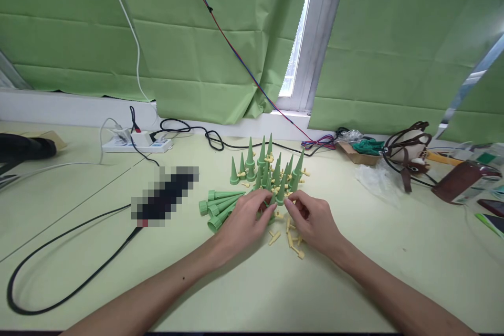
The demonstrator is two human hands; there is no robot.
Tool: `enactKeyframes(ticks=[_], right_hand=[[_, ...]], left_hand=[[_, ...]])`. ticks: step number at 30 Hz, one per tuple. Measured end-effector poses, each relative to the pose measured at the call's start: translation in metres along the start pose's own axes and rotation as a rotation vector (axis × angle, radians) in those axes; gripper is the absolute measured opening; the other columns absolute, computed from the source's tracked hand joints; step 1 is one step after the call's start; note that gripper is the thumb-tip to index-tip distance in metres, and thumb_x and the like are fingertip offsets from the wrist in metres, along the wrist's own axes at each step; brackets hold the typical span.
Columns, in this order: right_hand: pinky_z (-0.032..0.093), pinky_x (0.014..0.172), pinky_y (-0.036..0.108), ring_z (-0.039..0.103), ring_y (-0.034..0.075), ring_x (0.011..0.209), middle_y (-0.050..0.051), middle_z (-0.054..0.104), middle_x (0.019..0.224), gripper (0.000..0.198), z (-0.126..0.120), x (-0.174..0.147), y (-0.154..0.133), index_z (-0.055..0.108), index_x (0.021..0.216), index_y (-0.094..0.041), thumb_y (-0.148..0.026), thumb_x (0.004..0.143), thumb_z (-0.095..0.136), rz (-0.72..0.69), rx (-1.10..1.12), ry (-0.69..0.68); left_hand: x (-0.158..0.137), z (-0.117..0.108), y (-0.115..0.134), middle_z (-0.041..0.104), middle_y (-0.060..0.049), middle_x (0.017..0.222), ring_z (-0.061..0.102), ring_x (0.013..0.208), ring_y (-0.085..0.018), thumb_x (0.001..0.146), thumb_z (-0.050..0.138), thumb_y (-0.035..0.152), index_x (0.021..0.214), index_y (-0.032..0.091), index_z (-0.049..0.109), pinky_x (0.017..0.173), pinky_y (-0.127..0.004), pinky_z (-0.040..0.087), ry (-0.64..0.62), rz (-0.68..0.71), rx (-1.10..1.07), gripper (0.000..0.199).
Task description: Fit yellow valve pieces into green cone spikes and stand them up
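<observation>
Several green plastic spikes (250, 155) stand point-up on the table, many with small yellow valve pieces (269, 158) at their bases. My left hand (250, 215) is closed around a green spike, whose tip and base show between thumb and fingers. Just right of it, my right hand (313, 215) is pinched beside the front spikes; what its fingertips hold, if anything, is hidden. Loose yellow T-shaped valves (274, 237) lie below and between the hands. More green spikes (222, 205) lie on their sides left of my left hand.
A blurred-out dark object (165, 197) with a black cable lies on the left. Behind it sits a white power strip (137, 145). At right are a cardboard box (360, 153), clear plastic wrap (376, 181) and a dark red container (466, 181). Green curtains (205, 42) hang behind the table.
</observation>
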State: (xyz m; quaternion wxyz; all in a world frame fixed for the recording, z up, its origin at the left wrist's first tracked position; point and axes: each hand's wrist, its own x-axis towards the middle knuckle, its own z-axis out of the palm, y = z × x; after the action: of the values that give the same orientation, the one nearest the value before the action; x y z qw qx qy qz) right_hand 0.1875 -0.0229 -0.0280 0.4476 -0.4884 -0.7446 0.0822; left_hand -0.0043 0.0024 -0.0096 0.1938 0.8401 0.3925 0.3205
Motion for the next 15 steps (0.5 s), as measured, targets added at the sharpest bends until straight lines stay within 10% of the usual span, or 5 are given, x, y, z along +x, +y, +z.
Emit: enactKeyframes(ticks=[15], right_hand=[[0.028,0.051,0.025,0.031,0.011,0.049,-0.006,0.035,0.056,0.031,-0.0006,0.0027,0.0013,0.047,0.072,-0.021,-0.029,0.102,0.043,0.010,-0.037,-0.082]], left_hand=[[0.0009,0.0003,-0.0037,0.064,-0.003,0.086,0.057,0.076,-0.019,0.097,0.049,0.027,0.093,0.018,0.057,0.066,-0.029,0.040,0.022,-0.018,0.084,0.013]])
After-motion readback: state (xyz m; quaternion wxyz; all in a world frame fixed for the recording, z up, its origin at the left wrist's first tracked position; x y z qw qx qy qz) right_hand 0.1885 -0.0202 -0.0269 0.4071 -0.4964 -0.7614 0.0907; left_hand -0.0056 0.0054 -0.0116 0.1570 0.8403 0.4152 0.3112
